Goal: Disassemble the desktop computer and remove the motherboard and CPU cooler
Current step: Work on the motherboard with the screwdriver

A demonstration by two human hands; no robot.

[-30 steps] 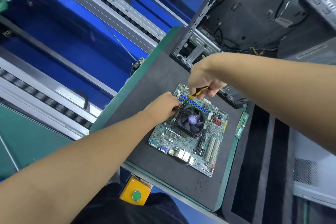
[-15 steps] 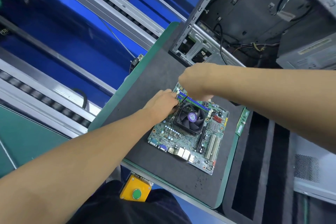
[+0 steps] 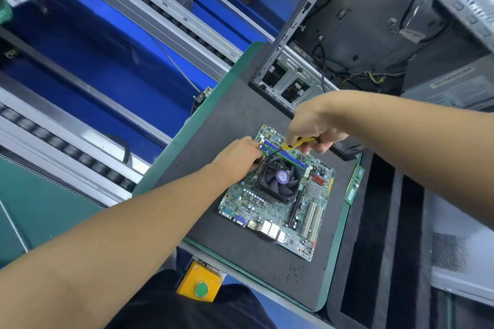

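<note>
Left hand (image 3: 238,155): mine, resting on the motherboard's (image 3: 256,203) far-left edge; I cannot tell its grip.
Motherboard: flat on the bench (image 3: 235,115), CPU cooler (image 3: 279,180) still mounted.
Right hand (image 3: 312,125): gripping the yellow screwdriver (image 3: 299,142), tip at the cooler's far corner.
Computer case (image 3: 347,21): open, far right.

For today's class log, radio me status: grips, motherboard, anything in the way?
Right grip holds yellow screwdriver, tip at CPU cooler. Left grip at cooler's corner. Motherboard flat on mat, cooler mounted. No obstruction seen.
</note>
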